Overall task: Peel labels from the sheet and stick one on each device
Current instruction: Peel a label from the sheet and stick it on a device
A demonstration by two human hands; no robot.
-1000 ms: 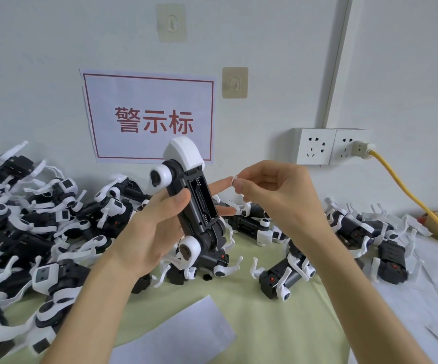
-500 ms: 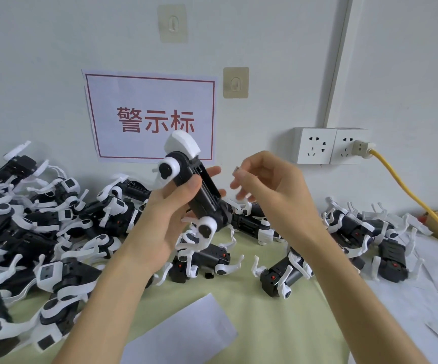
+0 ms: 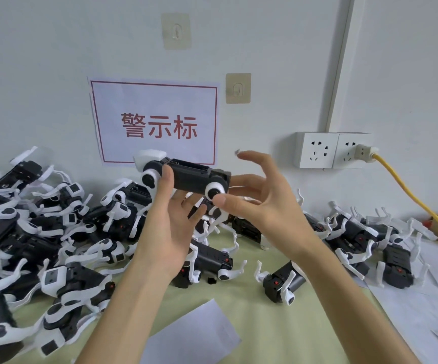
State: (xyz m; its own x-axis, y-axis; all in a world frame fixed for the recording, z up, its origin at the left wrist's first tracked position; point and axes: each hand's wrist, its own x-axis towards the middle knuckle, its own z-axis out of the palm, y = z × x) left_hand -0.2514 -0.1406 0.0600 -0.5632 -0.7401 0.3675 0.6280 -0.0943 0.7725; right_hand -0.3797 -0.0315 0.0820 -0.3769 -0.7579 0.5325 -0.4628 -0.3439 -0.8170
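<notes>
device (image 3: 190,177): held above worktop (image 3: 265,324), long axis level, left-right | left hand (image 3: 170,222) clamped on its left end from below | label (image 3: 237,152) on right hand (image 3: 262,195) fingertip, just above device's right end; fingers spread, thumb touching wheel | loose devices (image 3: 54,232) below

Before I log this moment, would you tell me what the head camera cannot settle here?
- Label on the right hand's fingertip: too small to read.
- Held device's far face: turned away, so any sticker there is hidden.
- Left hand's fingers behind the device: partly hidden.
- Label sheet: cut by the bottom edge.
</notes>
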